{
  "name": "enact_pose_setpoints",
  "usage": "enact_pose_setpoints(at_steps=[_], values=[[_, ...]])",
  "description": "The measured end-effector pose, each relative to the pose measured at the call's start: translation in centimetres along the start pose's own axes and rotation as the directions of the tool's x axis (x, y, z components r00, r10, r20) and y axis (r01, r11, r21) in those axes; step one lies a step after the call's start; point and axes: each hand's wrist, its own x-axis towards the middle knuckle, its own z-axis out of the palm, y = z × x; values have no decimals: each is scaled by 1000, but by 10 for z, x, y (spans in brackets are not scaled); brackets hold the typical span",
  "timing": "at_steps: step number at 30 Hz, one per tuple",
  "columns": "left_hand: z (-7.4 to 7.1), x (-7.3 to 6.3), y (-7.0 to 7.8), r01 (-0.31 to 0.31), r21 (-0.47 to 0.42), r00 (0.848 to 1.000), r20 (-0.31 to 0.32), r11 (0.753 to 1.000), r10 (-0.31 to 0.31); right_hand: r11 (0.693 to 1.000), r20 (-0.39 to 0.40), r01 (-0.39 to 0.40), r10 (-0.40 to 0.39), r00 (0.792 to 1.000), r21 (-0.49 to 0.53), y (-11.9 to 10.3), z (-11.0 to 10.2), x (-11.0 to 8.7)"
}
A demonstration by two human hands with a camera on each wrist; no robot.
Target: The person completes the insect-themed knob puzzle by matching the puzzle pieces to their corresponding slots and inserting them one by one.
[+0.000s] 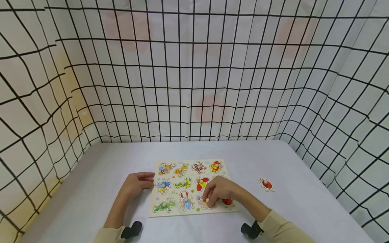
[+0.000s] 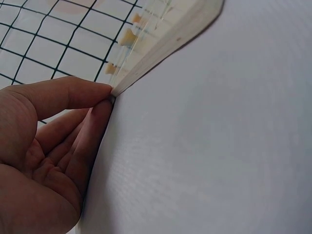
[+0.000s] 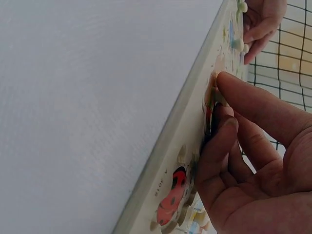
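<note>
A pale wooden peg puzzle board with painted insect pieces lies on the table. My left hand rests on the table at the board's left side, and its fingertips touch the board's edge. Over the lower right of the board, my right hand pinches a knobbed insect piece close above the bottom row; the fingers cover most of its picture. Beside it a ladybug picture shows in its cutout, without a knob. A loose red ladybug piece lies on the table right of the board.
The white-covered table is enclosed by white walls with a black grid at the back and both sides. Black wrist cameras sit at both cuffs. Knobs stick up from the seated pieces.
</note>
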Motion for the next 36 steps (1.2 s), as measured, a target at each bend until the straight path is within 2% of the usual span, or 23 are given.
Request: enact_pose_setpoints(at_steps=[11, 19, 30, 36], values=[[0, 0, 1, -17, 11, 1000, 5, 1000, 17, 1000, 23, -1, 1, 1000, 11, 1, -9, -2], [1, 0, -1, -8, 19, 1000, -5, 1000, 8, 1000, -51, -16, 16, 999, 10, 6, -24, -10], [1, 2, -3, -11, 16, 1000, -1, 1000, 12, 999, -139, -19, 22, 990, 27, 25, -52, -23], [1, 4, -4, -7, 16, 1000, -2, 1000, 7, 997, -190, -69, 72, 979, 24, 34, -64, -33]])
